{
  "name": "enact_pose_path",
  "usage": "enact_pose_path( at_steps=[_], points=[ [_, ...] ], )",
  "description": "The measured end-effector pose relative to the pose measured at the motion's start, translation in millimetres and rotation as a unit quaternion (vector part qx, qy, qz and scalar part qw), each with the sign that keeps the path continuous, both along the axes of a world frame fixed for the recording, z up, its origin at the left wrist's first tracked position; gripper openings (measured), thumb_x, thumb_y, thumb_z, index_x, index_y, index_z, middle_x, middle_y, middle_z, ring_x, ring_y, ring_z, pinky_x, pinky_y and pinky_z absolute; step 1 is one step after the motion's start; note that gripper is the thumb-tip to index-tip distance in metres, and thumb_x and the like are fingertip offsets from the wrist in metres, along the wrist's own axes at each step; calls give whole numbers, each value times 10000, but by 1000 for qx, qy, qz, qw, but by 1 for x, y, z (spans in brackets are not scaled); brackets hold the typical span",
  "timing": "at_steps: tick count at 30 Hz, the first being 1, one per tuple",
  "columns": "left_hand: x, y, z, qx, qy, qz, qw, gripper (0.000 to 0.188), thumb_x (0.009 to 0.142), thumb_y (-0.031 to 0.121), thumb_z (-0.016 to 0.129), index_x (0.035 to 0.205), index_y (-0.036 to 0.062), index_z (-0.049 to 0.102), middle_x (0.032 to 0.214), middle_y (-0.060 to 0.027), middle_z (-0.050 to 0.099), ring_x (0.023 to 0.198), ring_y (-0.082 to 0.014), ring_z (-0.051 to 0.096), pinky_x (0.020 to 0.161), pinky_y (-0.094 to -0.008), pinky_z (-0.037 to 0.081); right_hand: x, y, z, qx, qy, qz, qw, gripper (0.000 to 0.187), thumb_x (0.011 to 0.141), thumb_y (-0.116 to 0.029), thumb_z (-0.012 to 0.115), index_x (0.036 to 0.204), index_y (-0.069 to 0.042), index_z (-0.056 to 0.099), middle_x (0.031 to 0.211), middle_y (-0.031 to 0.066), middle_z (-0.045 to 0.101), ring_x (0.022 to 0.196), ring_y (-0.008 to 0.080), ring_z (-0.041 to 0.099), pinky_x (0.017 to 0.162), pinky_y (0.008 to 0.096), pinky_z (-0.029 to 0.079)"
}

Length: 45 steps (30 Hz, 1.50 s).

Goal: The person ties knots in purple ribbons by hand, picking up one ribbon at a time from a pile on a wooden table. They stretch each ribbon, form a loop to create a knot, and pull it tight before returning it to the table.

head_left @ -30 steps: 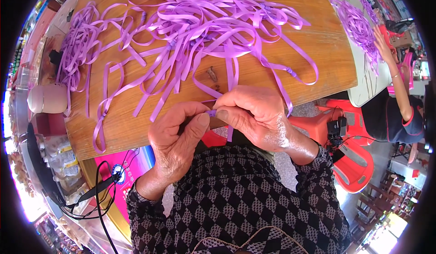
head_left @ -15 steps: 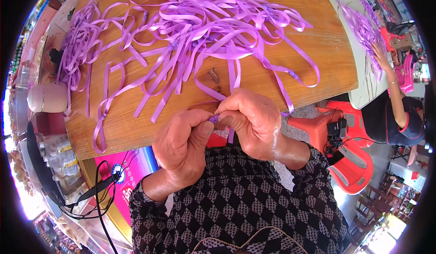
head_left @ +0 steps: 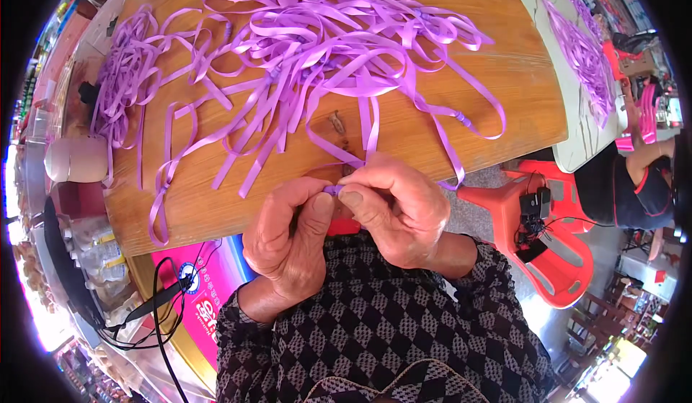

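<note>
Between my two hands, just off the near edge of the wooden table (head_left: 504,78), is a small purple ribbon knot (head_left: 332,189). My left hand (head_left: 287,241) pinches its left side between thumb and forefinger. On its other side the thumb and forefinger of my right hand (head_left: 398,208) are closed on the purple ribbon too. The fingertips nearly meet, so most of the knot is hidden. Beyond my hands lies a large tangled heap of purple ribbons (head_left: 317,50), several with knots along them. One strand runs from the heap toward my right hand.
Another bundle of ribbons (head_left: 130,71) lies at the table's left edge, near a pinkish rounded object (head_left: 76,158). To the right, more ribbons (head_left: 580,53) lie on a pale table (head_left: 577,143) beside another person (head_left: 623,190). A red plastic stool (head_left: 555,277) holds black devices and cables.
My hands have shifted slightly, and the knot between the fingertips shows more clearly. The other person's arm has drawn back from the ribbons on the pale table.
</note>
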State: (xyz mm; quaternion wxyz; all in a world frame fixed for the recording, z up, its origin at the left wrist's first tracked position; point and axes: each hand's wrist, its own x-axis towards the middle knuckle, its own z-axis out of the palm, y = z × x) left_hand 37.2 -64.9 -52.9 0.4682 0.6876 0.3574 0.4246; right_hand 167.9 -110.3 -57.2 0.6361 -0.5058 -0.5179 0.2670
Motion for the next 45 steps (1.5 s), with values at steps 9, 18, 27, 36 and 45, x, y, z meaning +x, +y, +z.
enact_pose_path(
  at_steps=[9,18,27,36,45],
  points=[
    [-3,4,7,54,39,-30,997,105,840,55,582,889,-37,579,731,-55,578,631,-103,531,587,-214,430,6,2,0,-33,55,67,996,63,857,-29,548,862,33,538,681,57,544,560,88,517,491,205,406],
    [-2,7,9,203,108,-20,973,121,757,-24,626,866,-31,573,692,-120,544,551,-238,530,479,-290,409,5,5,-5,41,-81,-3,996,49,823,-12,570,812,27,543,628,69,530,492,138,503,446,249,380],
    [2,14,13,316,153,-52,935,195,711,-45,639,891,-56,565,700,-128,529,555,-260,520,453,-315,385,11,8,0,43,-142,-8,989,59,770,21,600,792,8,546,637,88,535,511,206,519,450,292,384],
    [3,22,4,259,108,-13,960,143,746,2,636,874,-20,575,674,-107,555,527,-228,524,456,-308,395,5,8,1,-28,-69,22,997,72,814,12,575,879,23,547,775,94,588,654,180,599,583,272,477],
    [-1,21,9,201,96,-41,974,127,748,21,647,848,-10,574,696,-99,580,557,-207,546,484,-293,417,2,-2,6,-110,56,65,990,116,856,-11,544,963,33,531,832,66,593,773,108,596,698,221,488]
  ],
)
